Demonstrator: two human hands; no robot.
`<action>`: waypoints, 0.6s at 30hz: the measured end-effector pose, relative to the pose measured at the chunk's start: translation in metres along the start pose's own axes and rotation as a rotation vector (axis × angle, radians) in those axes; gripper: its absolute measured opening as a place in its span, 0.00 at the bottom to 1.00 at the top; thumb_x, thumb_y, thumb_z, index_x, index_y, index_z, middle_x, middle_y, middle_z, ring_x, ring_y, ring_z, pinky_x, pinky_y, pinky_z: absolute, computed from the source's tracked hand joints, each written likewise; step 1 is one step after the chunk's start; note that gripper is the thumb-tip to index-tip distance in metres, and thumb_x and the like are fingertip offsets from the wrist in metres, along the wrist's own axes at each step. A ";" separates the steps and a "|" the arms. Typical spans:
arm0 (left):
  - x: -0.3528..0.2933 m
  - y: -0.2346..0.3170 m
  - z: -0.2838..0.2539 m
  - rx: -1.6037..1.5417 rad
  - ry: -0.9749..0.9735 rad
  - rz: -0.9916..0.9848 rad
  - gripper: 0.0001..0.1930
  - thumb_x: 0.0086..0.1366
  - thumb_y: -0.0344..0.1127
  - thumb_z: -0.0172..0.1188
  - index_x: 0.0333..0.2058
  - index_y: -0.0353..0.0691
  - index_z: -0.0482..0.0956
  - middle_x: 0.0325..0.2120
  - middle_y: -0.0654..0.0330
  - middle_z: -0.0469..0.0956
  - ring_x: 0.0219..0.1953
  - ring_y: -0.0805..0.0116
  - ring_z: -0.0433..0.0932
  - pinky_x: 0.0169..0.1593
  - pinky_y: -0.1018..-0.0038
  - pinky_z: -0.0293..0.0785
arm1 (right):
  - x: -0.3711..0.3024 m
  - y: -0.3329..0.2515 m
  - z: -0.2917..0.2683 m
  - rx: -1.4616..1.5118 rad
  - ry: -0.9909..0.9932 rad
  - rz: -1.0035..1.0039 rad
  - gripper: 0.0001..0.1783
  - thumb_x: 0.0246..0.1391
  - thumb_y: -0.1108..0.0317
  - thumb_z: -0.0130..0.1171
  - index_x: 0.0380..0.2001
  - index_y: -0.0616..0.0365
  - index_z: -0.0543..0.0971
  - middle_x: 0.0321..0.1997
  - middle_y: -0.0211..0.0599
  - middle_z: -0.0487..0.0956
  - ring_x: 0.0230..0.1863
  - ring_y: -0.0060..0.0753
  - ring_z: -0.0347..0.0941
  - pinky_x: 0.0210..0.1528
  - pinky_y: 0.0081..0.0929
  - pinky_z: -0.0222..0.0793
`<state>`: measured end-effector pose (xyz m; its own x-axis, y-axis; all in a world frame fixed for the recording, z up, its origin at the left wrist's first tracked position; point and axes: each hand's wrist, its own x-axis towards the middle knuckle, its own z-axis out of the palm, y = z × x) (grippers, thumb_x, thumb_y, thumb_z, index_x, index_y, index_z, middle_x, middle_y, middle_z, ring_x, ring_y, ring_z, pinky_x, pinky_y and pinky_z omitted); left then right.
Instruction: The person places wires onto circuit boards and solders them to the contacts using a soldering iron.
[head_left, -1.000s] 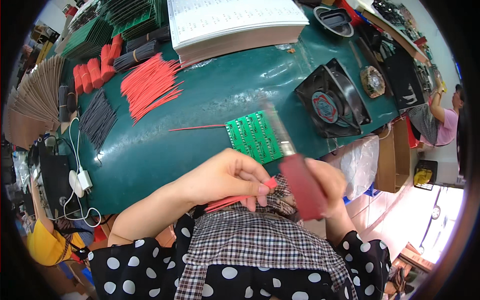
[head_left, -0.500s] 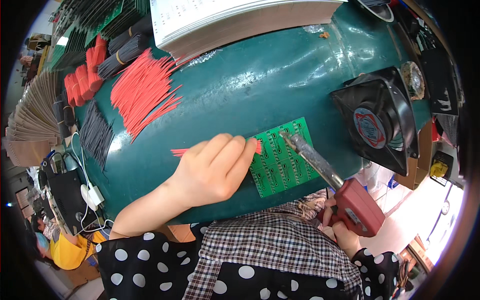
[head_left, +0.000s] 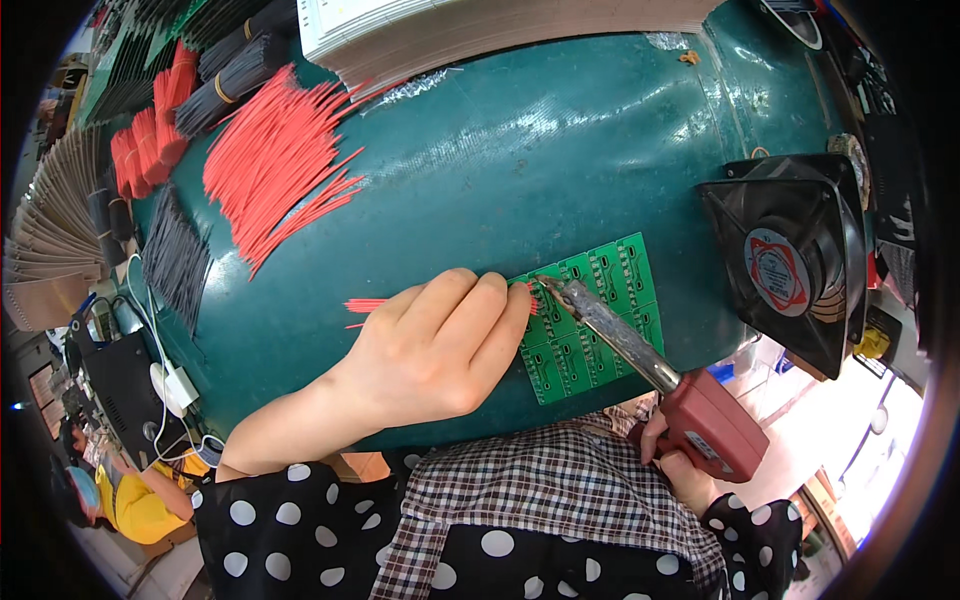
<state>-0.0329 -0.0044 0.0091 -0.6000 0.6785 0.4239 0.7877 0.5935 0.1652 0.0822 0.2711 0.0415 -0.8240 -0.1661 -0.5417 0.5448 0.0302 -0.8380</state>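
Observation:
A green circuit board panel (head_left: 590, 355) lies near the front edge of the table, divided into several small boards. My left hand (head_left: 430, 340) is closed on a few short red wires (head_left: 365, 306); their ends stick out on both sides of the fist, and the right-hand ends reach over the panel's left part. In my right hand (head_left: 685, 475) is a soldering gun (head_left: 710, 425) with a dark red body and a long metal barrel. Its tip points at the panel's upper left, right beside the wire ends; whether they touch I cannot tell.
Loose red wires (head_left: 275, 160) and black wires (head_left: 175, 260) lie on the green table (head_left: 480, 200) at left, with tied bundles behind. A tall paper stack (head_left: 520, 45) stands at the back, a black fan (head_left: 785, 265) at right. Further left, a person in yellow (head_left: 150, 510) sits.
The soldering gun's tip has shifted left across the panel to the wire ends. My left hand has moved slightly right with the wires. The whole view has turned a little.

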 end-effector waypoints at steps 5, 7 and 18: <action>0.002 0.001 0.000 -0.005 -0.011 -0.017 0.16 0.38 0.27 0.61 0.31 0.32 0.79 0.26 0.59 0.72 0.25 0.68 0.74 0.26 0.78 0.72 | -0.001 0.004 -0.005 -0.563 -0.041 -0.135 0.14 0.33 0.74 0.65 0.30 0.58 0.79 0.32 0.39 0.77 0.32 0.46 0.74 0.36 0.34 0.71; 0.002 0.001 0.000 -0.010 -0.015 -0.023 0.16 0.38 0.27 0.61 0.31 0.32 0.79 0.26 0.59 0.71 0.25 0.69 0.74 0.26 0.78 0.71 | -0.007 0.011 0.000 -0.475 0.026 -0.040 0.14 0.33 0.74 0.64 0.30 0.58 0.79 0.32 0.39 0.77 0.32 0.45 0.74 0.36 0.34 0.71; 0.003 -0.001 0.001 0.004 -0.006 -0.016 0.15 0.39 0.27 0.61 0.31 0.32 0.79 0.26 0.59 0.71 0.25 0.70 0.74 0.25 0.79 0.71 | 0.000 -0.003 -0.002 -0.506 -0.021 -0.151 0.16 0.36 0.70 0.65 0.33 0.60 0.78 0.31 0.36 0.77 0.30 0.40 0.75 0.36 0.30 0.71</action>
<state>-0.0356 -0.0022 0.0095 -0.6137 0.6710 0.4162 0.7772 0.6062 0.1687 0.0798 0.2729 0.0438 -0.8814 -0.2248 -0.4154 0.2728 0.4756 -0.8363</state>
